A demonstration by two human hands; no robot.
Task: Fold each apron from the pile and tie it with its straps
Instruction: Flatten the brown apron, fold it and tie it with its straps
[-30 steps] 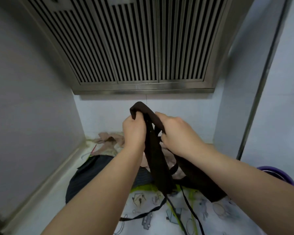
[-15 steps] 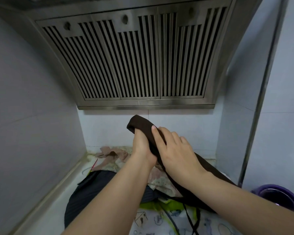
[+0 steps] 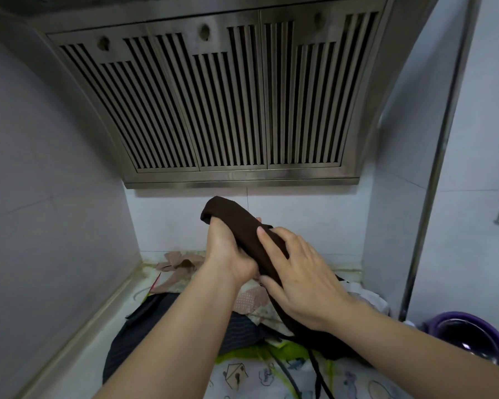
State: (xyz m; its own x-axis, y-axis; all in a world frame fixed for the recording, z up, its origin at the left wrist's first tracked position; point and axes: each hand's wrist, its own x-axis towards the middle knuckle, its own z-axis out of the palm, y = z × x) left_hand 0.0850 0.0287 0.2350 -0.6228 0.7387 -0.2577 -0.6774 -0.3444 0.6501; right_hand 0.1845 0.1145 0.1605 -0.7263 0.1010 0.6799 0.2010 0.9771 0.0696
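A dark brown apron, gathered into a narrow band, is held up in front of the back wall. My left hand grips its upper end, with the fabric looping over the fist. My right hand lies over the band just below, fingers spread and wrapped round it. The rest of the brown apron trails down to the right, and its thin black straps hang over the counter. Under my arms lies the pile: a dark striped apron, a beige patterned one and a white printed one with green trim.
A steel range hood hangs close above my hands. Grey walls close in the left side and back of the counter. A metal pole stands at the right, with a purple bowl beyond it.
My view has tilted upward. Both hands raised the brown apron, and my right hand shifted from pinching the fabric beside the left to wrapping over the band below it.
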